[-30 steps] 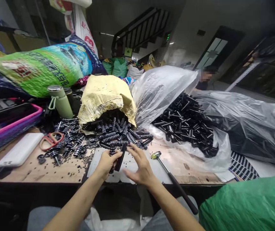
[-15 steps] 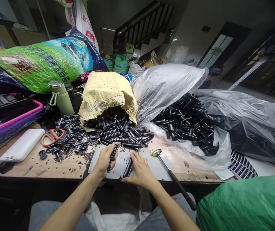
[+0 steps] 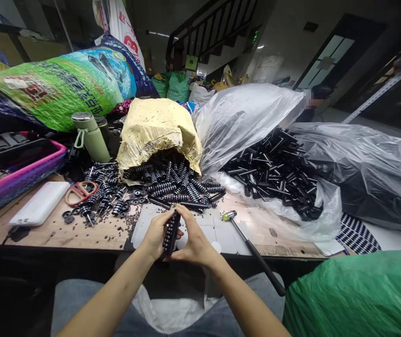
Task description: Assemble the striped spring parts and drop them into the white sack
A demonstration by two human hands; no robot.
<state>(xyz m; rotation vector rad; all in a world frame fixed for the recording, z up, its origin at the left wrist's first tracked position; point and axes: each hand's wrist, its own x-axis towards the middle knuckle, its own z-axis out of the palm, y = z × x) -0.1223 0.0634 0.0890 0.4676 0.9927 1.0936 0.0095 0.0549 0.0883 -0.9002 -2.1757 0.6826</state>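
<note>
Both hands meet at the table's front edge over a white sheet. My left hand is closed around a black ribbed rod, held nearly upright. My right hand pinches the same rod from the right side, fingers pressed against it. Just beyond my hands lies a heap of black ribbed rods spilling from a yellow sack. A clear plastic bag to the right holds a pile of smooth black tubes.
A hammer lies right of my hands, handle over the table edge. Red scissors, a white flat box, a green flask and a pink crate stand at left. A green bag fills the lower right. A person sits far behind.
My right hand lifted off the sheet and came left onto the rod in my left hand. The black tube that lay under my right hand is no longer on the sheet.
</note>
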